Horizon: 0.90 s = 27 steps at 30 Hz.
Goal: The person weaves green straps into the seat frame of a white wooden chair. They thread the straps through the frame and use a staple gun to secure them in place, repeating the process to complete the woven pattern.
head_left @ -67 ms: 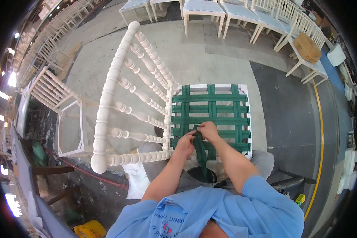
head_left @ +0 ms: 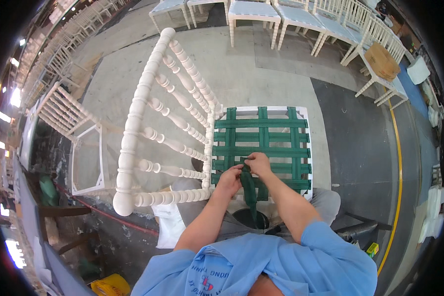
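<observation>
A white chair with a turned spindle back (head_left: 145, 89) stands close in front of me, its back to the left. Green webbing straps (head_left: 262, 136) cross over and under one another on its seat frame (head_left: 305, 112). Both my hands are at the near left part of the seat. A loose green webbing strip (head_left: 249, 192) hangs from them toward my lap. My left hand (head_left: 230, 180) is closed on this strip near its upper end. Just beside it, my right hand (head_left: 258, 164) pinches the same strip. My fingertips partly hide the webbing.
Another white chair frame (head_left: 86, 158) with an open seat lies to the left. Rows of white chairs (head_left: 254, 15) line the far side, one bearing a cardboard box (head_left: 381, 60). A yellow item (head_left: 111, 286) sits at lower left; a yellow floor line (head_left: 398, 163) runs along the right.
</observation>
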### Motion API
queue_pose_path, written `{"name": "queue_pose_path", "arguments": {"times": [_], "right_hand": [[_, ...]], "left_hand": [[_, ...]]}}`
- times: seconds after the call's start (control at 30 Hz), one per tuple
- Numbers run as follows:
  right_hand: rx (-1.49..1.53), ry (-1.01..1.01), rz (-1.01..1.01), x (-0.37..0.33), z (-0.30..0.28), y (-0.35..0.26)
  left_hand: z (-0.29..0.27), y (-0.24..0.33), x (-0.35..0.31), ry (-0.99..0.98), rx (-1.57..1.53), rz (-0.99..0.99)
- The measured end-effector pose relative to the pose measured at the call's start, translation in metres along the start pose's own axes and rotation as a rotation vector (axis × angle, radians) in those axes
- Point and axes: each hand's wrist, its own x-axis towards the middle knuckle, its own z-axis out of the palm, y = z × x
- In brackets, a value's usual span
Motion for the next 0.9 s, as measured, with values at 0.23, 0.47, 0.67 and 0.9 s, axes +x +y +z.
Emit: {"name": "queue_pose_path", "arguments": {"times": [0.23,0.47,0.67,0.9], "right_hand": [[-0.032,0.250,-0.303,0.029,-0.026,-0.023],[-0.014,0.010,-0.226,0.078,-0.031,-0.055],[-0.166,0.123,-0.291,0.092,-0.038,-0.034],[-0.328,0.063,-0.013,0.111,-0.040,-0.056]], "left_hand": [[0.030,0.013,-0.012,0.178,0.502,0.339],[0.044,0.052,0.055,0.031,-0.268,0.154],[0.061,0.055,0.097,0.097,-0.517,0.200],[0.055,0.047,0.127,0.079,-0.672,0.214]]}}
